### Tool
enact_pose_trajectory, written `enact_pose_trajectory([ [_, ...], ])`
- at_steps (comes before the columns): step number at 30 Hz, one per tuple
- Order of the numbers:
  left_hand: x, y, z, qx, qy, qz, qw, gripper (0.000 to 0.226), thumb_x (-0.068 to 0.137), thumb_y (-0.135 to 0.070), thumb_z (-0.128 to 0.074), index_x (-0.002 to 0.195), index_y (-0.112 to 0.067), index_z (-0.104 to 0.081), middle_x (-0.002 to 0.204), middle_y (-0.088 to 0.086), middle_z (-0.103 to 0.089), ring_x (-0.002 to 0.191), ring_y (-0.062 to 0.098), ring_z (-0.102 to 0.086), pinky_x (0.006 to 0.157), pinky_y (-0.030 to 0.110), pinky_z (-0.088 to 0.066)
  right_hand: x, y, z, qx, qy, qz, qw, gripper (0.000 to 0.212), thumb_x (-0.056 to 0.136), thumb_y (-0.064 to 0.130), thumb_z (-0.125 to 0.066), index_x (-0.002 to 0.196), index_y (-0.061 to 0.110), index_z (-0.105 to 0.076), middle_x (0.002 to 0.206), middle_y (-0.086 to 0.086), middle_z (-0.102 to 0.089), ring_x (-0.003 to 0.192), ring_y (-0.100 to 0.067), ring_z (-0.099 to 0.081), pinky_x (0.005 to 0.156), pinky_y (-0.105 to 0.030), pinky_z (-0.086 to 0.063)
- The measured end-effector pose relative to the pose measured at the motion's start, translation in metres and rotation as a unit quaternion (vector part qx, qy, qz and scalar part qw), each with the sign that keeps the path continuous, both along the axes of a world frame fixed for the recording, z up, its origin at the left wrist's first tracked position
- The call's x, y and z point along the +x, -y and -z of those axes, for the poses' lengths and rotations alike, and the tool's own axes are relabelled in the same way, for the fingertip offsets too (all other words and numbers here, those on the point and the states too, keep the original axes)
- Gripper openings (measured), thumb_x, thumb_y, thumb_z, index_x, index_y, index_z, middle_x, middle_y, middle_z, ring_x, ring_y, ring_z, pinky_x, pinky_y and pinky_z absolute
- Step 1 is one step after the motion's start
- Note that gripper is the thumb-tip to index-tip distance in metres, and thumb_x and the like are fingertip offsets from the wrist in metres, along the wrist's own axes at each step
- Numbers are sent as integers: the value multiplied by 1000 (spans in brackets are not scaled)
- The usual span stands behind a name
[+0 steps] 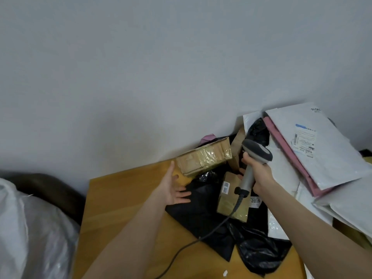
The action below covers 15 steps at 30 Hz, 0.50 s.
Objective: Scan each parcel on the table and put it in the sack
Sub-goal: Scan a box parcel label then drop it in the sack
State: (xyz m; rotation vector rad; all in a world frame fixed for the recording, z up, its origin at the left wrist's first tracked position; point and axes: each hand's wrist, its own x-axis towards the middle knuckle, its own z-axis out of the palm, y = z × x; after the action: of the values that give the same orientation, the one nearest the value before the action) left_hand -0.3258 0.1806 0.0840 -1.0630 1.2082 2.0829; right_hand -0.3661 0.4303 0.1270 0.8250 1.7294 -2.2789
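Tape glosses the brown box (203, 158) at the back of the table (124, 208), so it looks stiff, probably light, and slick on its faces; the short ends seem the surest hold. The left hand (173, 188) is spread, fingers straight, just beside its near-left corner, holding nothing. The right hand (259, 174) is wrapped round the scanner (256, 153) above a small brown parcel (229, 206) lying on limp black bags (201, 208). Bare wood runs left to the table edge, with the white sack (30, 228) beyond; the wall stands close behind the box.
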Motion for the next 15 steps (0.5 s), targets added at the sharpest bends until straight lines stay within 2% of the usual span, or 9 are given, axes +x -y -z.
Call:
enact_pose_trajectory([
  [3,-10,-12,-3,-58,-36,-75,995,88,77,-72,-57,149,-33,-25,154,11,-28,128,34,-45,97,60,-40,1,-3,3,3,-4,1,1000,45,84,24,-75,122,5,-60,104,-3,-68,93,-22,-65,97,-50,-51],
  [5,-21,-11,-6,-107,-73,-120,984,75,86,-64,-52,148,-31,-28,155,2,-28,135,26,-37,105,61,-28,3,-5,5,1,-7,-4,1000,40,85,23,-74,118,6,-61,100,-2,-68,91,-20,-64,98,-49,-50],
  [7,-26,-7,-11,-125,-95,-85,984,66,90,-65,-44,144,-29,-38,155,-1,-28,138,26,-32,107,62,-24,4,-8,6,4,-7,-3,1000,43,86,22,-74,122,5,-59,101,-3,-67,90,-20,-64,98,-49,-50],
  [10,-15,0,-8,-136,-74,19,988,55,90,-64,-44,120,-21,-60,154,3,-30,136,34,-34,102,59,-37,6,-15,8,5,5,4,1000,40,86,22,-73,119,5,-60,101,-5,-67,96,-25,-63,95,-47,-51],
  [11,-8,0,-3,-135,-59,46,988,56,88,-61,-52,122,-17,-60,153,6,-31,134,35,-37,100,57,-42,7,-17,9,7,11,4,1000,36,86,22,-73,115,5,-60,104,-7,-67,97,-27,-63,95,-47,-51],
  [13,5,-8,10,-123,-29,64,990,70,81,-51,-69,136,-14,-48,151,12,-32,128,37,-43,93,53,-49,11,-23,13,19,28,-1,999,29,86,19,-73,108,4,-61,110,-13,-66,94,-29,-62,94,-48,-51],
  [15,16,-21,19,-108,-14,51,993,79,78,-43,-75,142,-14,-38,151,14,-31,127,36,-44,87,50,-53,17,-29,19,39,46,-13,998,29,86,16,-73,109,0,-62,114,-17,-66,91,-31,-62,94,-48,-50],
])
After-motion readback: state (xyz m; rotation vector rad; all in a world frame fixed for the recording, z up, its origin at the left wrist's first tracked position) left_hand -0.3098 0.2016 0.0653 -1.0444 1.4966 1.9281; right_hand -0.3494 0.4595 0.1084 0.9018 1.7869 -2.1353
